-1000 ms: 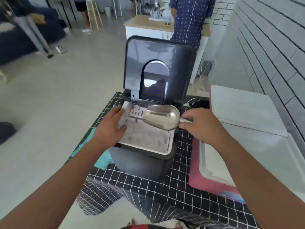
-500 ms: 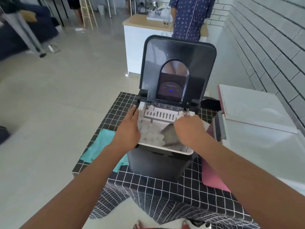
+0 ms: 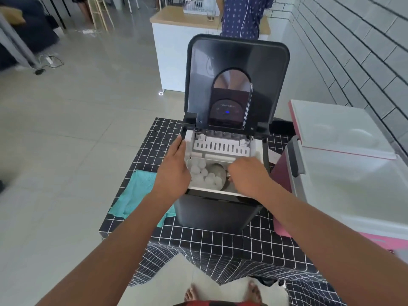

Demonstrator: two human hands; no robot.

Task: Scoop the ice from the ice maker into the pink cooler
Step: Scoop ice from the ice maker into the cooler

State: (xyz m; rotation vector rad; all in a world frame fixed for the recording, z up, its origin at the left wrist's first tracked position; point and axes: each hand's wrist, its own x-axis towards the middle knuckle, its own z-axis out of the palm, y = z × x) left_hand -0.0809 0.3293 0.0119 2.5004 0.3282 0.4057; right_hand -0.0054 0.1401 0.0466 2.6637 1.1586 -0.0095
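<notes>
**Ana:** Black-and-white checked cloth covers the surface (image 3: 198,241), and on it stands the black ice maker (image 3: 217,213), its lid (image 3: 237,62) tipped up and open. Just to its right sits the pink cooler with white lining (image 3: 284,177), its white lid (image 3: 337,129) thrown back toward the brick wall.

**Ben:** And the hands?

**Ana:** The left hand (image 3: 174,171) rests on the machine's left rim, fingers fairly straight, steadying it. The right hand (image 3: 249,175) is curled round the handle of a shiny metal scoop (image 3: 217,175), whose bowl is down in the white bin among the round white ice pieces (image 3: 203,173).

**Ben:** So the ice is not yet out of the machine?

**Ana:** What I can see of it, yes, heaped in the left and middle of the bin. I cannot tell whether the cooler holds any; its inside is glare.

**Ben:** How should this scoop go?

**Ana:** I judge it best to push the bowl's lip low under the heap, toward the left wall, so the pieces roll in rather than skid away. Then tilt the mouth up before lifting, keep it level, and clear the slotted white tray (image 3: 221,147) above. The cooler is near, so a short swing right should do; a brimming load risks spills onto the cloth or the teal rag (image 3: 134,195).
</notes>
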